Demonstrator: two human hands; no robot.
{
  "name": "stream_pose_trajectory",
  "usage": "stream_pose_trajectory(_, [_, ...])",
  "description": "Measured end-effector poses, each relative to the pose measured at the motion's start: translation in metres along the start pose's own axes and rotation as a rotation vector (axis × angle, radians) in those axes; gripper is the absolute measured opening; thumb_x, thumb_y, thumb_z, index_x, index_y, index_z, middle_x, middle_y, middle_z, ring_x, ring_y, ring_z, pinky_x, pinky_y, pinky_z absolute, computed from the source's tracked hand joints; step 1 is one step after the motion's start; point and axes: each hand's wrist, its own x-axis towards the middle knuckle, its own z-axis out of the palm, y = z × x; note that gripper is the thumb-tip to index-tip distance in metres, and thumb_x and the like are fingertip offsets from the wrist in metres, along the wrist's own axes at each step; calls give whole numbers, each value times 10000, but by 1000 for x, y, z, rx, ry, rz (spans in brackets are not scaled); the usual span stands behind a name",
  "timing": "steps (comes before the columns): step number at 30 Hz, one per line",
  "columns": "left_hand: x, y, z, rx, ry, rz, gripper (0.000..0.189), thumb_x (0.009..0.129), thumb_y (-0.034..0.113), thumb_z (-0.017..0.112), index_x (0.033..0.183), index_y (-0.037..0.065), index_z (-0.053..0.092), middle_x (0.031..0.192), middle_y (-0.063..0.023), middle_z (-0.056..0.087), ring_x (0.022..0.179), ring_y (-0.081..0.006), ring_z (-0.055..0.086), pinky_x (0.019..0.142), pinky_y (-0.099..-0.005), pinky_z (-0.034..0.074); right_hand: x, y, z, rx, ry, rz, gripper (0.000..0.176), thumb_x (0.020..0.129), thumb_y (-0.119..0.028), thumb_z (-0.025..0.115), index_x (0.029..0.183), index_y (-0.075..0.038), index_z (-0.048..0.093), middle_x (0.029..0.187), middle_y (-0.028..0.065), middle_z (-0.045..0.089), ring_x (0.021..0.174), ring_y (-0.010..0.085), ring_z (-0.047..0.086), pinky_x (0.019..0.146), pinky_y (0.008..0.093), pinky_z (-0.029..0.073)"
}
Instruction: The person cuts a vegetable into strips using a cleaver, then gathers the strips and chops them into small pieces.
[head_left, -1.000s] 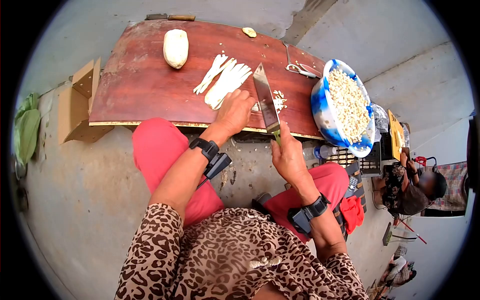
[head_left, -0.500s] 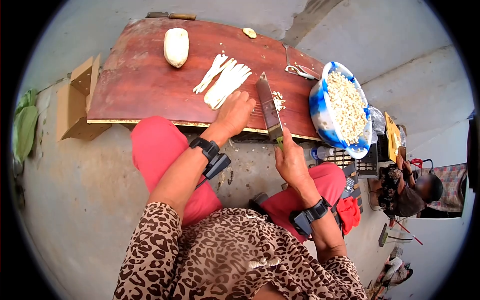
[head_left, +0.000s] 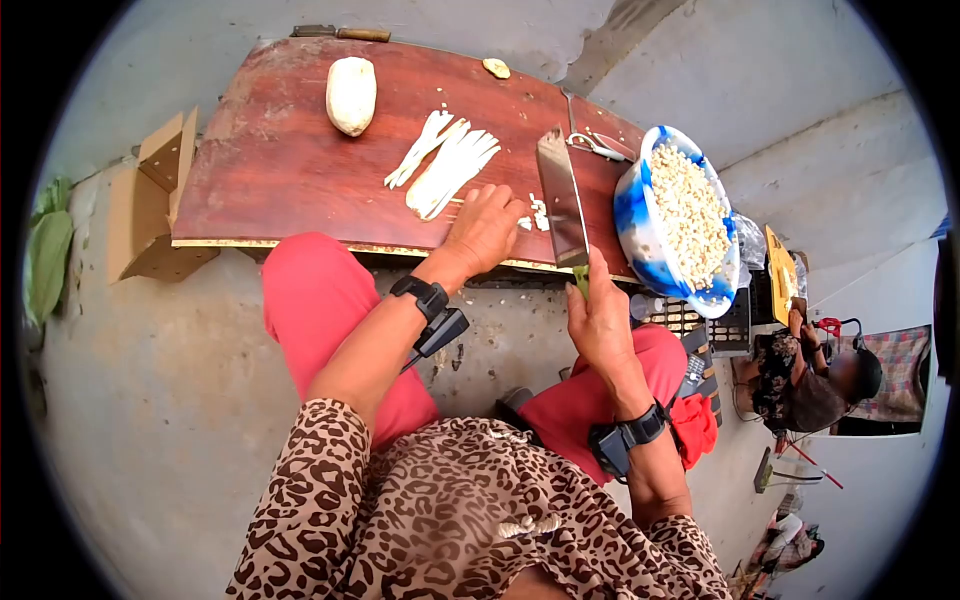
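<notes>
My right hand [head_left: 600, 310] is closed around the green handle of a cleaver [head_left: 565, 200], its broad blade raised over the table's near right part. Fingers apart, my left hand [head_left: 485, 230] rests at the table's front edge, beside a few small white diced pieces [head_left: 540, 213]. Just beyond that hand lies a bundle of pale cut strips [head_left: 455, 175], with thinner strips [head_left: 420, 148] to its left. Farther back sits a whole peeled white root vegetable [head_left: 351, 96]. What lies under my left palm is hidden.
A blue-and-white basin [head_left: 632, 205] full of diced pieces stands at the table's right end. Behind are a peeler [head_left: 598, 147], a vegetable slice [head_left: 496, 68] and another knife [head_left: 350, 33]. A cardboard box [head_left: 160, 200] is left; another person [head_left: 800, 380] sits right.
My left hand has slid right, away from the strips to the diced pieces. The cleaver has moved right, away from those pieces, along with my right hand.
</notes>
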Motion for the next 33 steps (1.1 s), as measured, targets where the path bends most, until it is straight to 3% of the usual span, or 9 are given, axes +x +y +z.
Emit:
stream_pose_trajectory(7, [-1,1,-3,45,-73,0,70,763,61,660,826,74,631,890,-83,546,941,-289,520,820,-421,407,-14,20,34,-105,-53,26,573,857,-28,600,1381,43,380,942,314,628,844,494,613,733,536,499])
stream_pose_trajectory(9, [0,0,-4,67,-79,0,78,760,58,659,831,75,634,889,-87,543,934,-291,521,819,-422,407,-14,33,38,-65,10,-54,574,855,-16,597,1381,46,375,947,314,628,849,494,614,736,537,497])
stream_pose_trajectory(10, [-1,0,-4,74,-89,5,82,758,57,659,834,76,635,889,-88,542,930,-292,521,818,-423,408,-8,19,28,-46,-53,30,572,858,-4,597,1381,50,371,959,312,629,867,490,615,748,532,495])
stream_pose_trajectory(14, [-3,1,-2,8,-24,17,91,752,47,651,833,69,618,878,-96,531,925,-301,524,813,-431,413,-2,-7,17,4,30,9,576,866,-11,607,1386,48,366,981,311,625,893,486,614,764,525,495])
stream_pose_trajectory(18, [-3,5,-7,38,-32,2,102,752,40,641,848,53,609,886,-107,530,932,-310,526,812,-437,418,-8,3,33,-45,-59,33,590,861,-18,614,1392,41,364,982,318,624,889,491,613,750,530,494])
stream_pose_trajectory(29, [-3,7,-17,61,-8,-44,82,750,44,638,827,59,615,893,-102,547,934,-305,536,818,-430,425,-2,-7,26,12,0,-11,572,877,-14,597,1391,68,363,1004,332,623,914,496,617,778,515,500])
stream_pose_trajectory(33, [-3,4,-20,89,-42,-52,72,757,49,641,826,65,624,874,-90,558,924,-301,546,806,-425,429,-2,3,38,-35,-95,95,570,874,-9,589,1396,50,369,997,331,622,904,500,613,775,525,494])
